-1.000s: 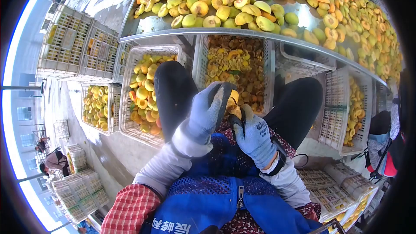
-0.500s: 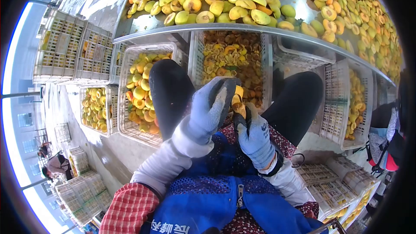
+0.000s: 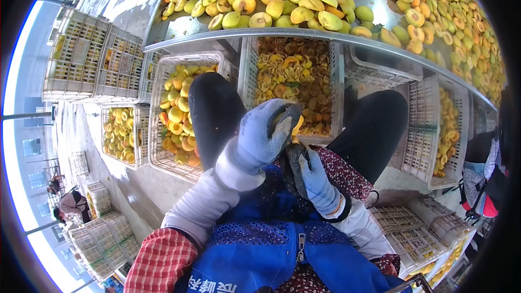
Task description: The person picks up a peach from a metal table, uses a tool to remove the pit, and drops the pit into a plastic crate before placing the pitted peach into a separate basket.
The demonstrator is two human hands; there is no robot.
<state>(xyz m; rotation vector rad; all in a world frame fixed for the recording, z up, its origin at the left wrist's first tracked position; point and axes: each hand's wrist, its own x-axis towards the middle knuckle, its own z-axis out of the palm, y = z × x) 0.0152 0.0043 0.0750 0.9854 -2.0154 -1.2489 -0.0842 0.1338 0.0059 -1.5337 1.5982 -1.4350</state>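
Note:
My left hand (image 3: 268,133), in a blue glove with a dark grey coating, is closed above my lap. A yellow piece of fruit (image 3: 297,125), apparently peach, shows at its fingertips, mostly hidden behind the glove. Just below and to the right, my right hand (image 3: 309,172) wears the same kind of glove. Its dark fingers are curled and pressed together close to the left fingertips, and whatever they hold is hidden. Beyond both hands, between my knees, stands a crate (image 3: 336,89) of brownish-yellow fruit scraps.
A metal table (image 3: 217,37) ahead bears many halved yellow-green fruits (image 3: 260,20). Crates of fruit stand at left (image 3: 154,146) and right (image 3: 420,135). Stacked crates (image 3: 76,54) rise at far left, others (image 3: 418,228) behind right. A person (image 3: 73,206) bends over at far left.
My right hand has dropped slightly and turned, showing more of its dark fingers. The yellow-brown fruit seen between the hands is now mostly hidden. The left hand stays nearly in place.

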